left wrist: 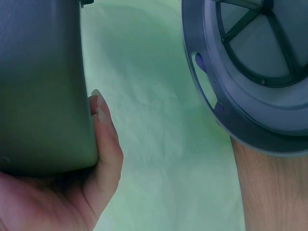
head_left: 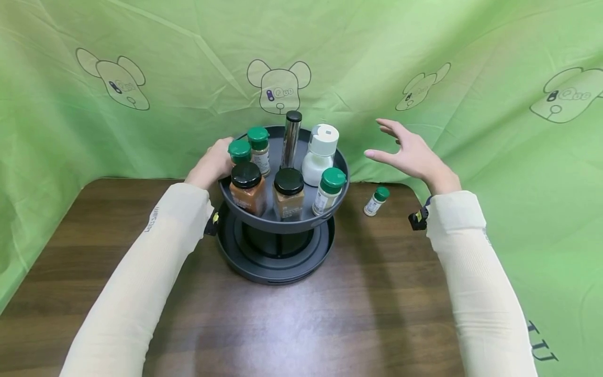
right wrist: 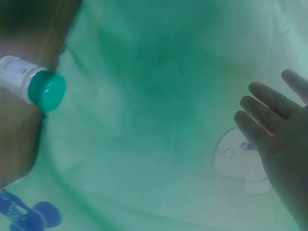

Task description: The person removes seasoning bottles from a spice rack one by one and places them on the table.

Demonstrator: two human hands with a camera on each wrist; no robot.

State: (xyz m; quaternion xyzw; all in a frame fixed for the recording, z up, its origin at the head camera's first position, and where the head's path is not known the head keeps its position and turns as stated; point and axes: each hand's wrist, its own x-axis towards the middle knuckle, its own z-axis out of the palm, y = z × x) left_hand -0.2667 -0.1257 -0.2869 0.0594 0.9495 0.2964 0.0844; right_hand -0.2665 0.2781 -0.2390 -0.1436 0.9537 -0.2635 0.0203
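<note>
A two-tier dark grey rotating rack stands on the table, its upper tray (head_left: 275,225) directly above its lower tray (head_left: 278,277). My left hand (head_left: 213,163) grips the upper tray's left rim; in the left wrist view its fingers (left wrist: 107,139) curl up against the tray's grey wall (left wrist: 48,96). My right hand (head_left: 412,157) hovers right of the rack, thumb and fingers spread, holding nothing. Below it on the table is a small green-capped spice bottle (head_left: 376,201). That spice bottle (right wrist: 29,79) lies apart from the hand in the right wrist view.
On the upper tray stand green-capped spice bottles (head_left: 258,149), an orange-brown jar (head_left: 248,196) and a tan jar (head_left: 288,201) with black lids, and a white bottle (head_left: 317,162). A metal post (head_left: 291,139) rises among them. Green cloth (head_left: 188,78) hangs behind the wooden table (head_left: 282,335).
</note>
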